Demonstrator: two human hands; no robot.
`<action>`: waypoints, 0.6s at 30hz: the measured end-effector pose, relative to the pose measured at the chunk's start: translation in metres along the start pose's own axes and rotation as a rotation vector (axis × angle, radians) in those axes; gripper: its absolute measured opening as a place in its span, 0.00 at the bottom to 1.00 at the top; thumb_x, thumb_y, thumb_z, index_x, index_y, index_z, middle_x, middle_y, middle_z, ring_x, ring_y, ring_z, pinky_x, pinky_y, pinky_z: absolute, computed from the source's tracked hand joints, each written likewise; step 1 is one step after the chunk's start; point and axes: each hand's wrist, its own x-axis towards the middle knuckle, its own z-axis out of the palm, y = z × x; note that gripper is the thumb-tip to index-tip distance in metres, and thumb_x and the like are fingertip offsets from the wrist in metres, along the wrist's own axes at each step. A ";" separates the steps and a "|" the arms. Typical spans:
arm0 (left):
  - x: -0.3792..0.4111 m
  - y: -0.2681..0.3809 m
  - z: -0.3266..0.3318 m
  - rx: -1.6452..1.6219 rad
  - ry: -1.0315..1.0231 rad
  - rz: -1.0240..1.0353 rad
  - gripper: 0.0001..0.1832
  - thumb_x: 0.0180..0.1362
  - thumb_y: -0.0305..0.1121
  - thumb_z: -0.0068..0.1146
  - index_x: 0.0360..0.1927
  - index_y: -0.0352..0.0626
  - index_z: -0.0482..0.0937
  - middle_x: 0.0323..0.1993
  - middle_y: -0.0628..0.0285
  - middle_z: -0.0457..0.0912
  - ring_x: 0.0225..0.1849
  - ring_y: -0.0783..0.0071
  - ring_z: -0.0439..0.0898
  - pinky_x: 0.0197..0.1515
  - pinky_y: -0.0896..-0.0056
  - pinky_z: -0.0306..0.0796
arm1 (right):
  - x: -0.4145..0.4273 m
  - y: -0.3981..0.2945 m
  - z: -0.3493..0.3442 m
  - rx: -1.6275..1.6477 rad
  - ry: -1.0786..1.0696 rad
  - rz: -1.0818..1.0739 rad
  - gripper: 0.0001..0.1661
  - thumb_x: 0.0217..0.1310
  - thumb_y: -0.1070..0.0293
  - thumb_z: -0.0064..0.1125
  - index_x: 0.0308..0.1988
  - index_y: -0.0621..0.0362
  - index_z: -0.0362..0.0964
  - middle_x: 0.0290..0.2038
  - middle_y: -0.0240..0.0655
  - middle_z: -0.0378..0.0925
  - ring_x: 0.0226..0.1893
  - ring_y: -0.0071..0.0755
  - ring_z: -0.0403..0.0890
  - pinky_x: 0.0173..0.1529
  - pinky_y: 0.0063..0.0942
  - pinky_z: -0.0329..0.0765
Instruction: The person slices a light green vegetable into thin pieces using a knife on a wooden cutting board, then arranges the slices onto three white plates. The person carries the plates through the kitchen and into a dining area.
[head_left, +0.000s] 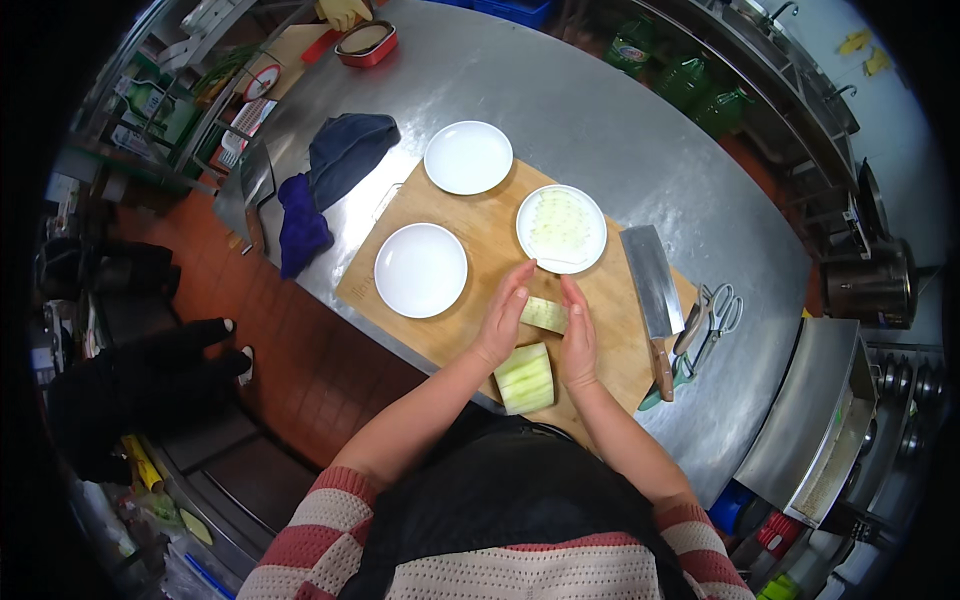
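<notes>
A scored or sliced block of pale green melon-like vegetable (544, 315) sits on the wooden cutting board (480, 240). My left hand (504, 319) presses against its left end, and my right hand (578, 337) flanks its right end, fingers nearly straight. Nearer my body lies a larger peeled chunk (525, 379) of the same vegetable. Just beyond my fingertips, thin pale slices (561, 225) are laid out on a white plate (529, 251). Two bare white plates, one at the left (421, 270) and one at the far edge (469, 157), also rest on the board.
A cleaver (651, 281) lies along the board's right side, beside kitchen scissors (720, 315) and a green-handled tool (679, 371). Dark blue cloth (349, 154), a purple cloth (301, 225) and another cleaver (257, 180) are at the left. A person in black (142, 390) stands farther left.
</notes>
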 end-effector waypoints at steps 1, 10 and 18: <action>-0.001 -0.003 0.001 -0.033 0.010 -0.012 0.28 0.76 0.45 0.37 0.70 0.35 0.68 0.69 0.50 0.70 0.71 0.59 0.67 0.74 0.60 0.58 | -0.001 0.002 -0.002 -0.075 -0.043 -0.037 0.34 0.81 0.52 0.34 0.67 0.68 0.65 0.71 0.47 0.65 0.74 0.43 0.62 0.77 0.38 0.56; 0.005 -0.013 -0.012 -0.338 0.137 -0.152 0.34 0.78 0.57 0.32 0.69 0.37 0.66 0.63 0.54 0.73 0.66 0.64 0.71 0.71 0.60 0.60 | 0.002 -0.011 -0.016 -0.280 -0.206 -0.065 0.26 0.76 0.63 0.42 0.65 0.66 0.68 0.69 0.49 0.66 0.72 0.47 0.64 0.76 0.39 0.57; 0.001 -0.014 -0.003 -0.230 0.126 -0.084 0.34 0.78 0.56 0.30 0.69 0.36 0.66 0.62 0.55 0.74 0.65 0.64 0.72 0.71 0.61 0.62 | 0.006 -0.024 -0.003 -0.613 -0.338 -0.261 0.37 0.52 0.81 0.60 0.64 0.60 0.67 0.63 0.50 0.71 0.66 0.57 0.69 0.72 0.44 0.64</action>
